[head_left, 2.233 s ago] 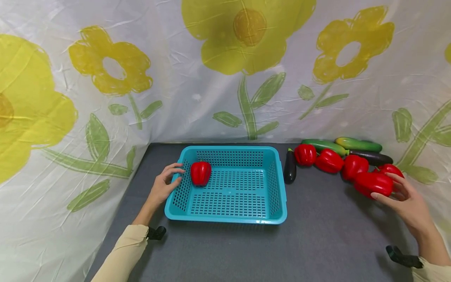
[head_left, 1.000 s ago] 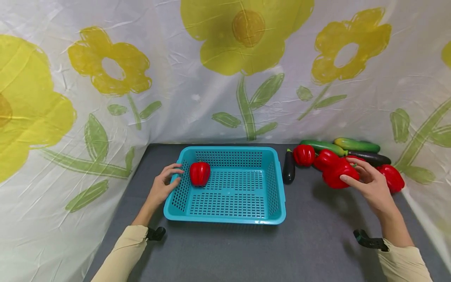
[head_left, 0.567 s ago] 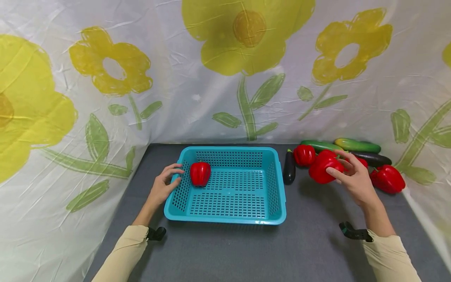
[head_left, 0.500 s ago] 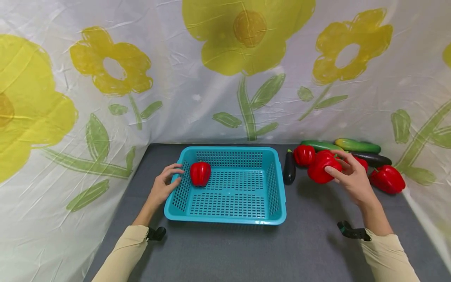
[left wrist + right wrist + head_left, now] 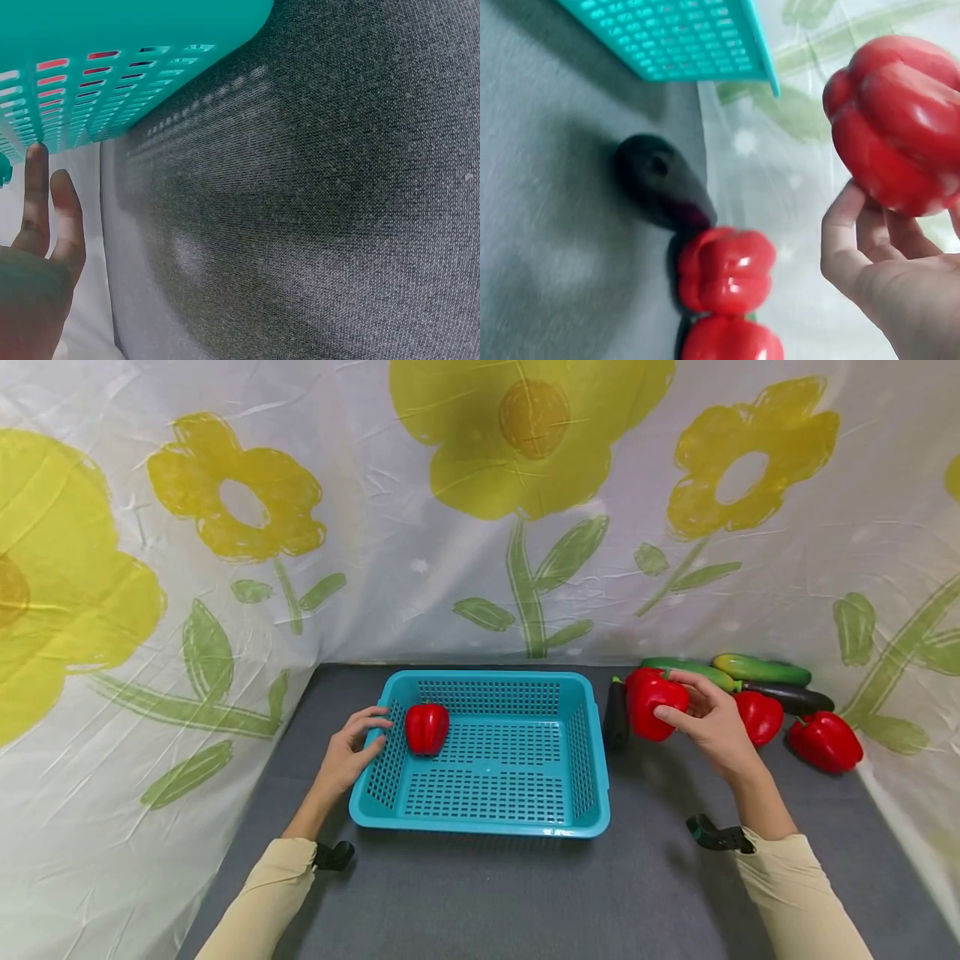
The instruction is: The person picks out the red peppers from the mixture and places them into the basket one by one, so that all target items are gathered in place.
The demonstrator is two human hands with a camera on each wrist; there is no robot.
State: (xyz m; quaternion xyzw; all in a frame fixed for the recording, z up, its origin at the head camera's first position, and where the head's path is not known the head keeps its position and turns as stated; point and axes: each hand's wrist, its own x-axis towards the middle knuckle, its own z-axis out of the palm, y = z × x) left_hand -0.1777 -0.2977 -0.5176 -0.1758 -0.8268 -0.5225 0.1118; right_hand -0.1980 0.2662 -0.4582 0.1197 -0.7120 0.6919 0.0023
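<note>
Now the right hand (image 5: pixel 712 727), over to the right of the basket (image 5: pixel 480 829), has a red pepper (image 5: pixel 652 708) pinched, thumb against fingers, opened just as wide as the fruit's body. It's up off the table, near the basket's right wall! And the left hand (image 5: pixel 351 752)? At the basket's left rim, fingers loosely spread, touching the wall, no firm grip to be seen.

Look at that shine: I'd call this pepper light and stiff, perhaps a moulded imitation, hardly fragile, but smooth enough to slip or roll. Best hold, in my judgement: across the widest part, thumb facing 2 or 3 fingers, tips settled in the grooves between lobes. Light pressure should do; pinching near the tapered end looks riskier.
</note>
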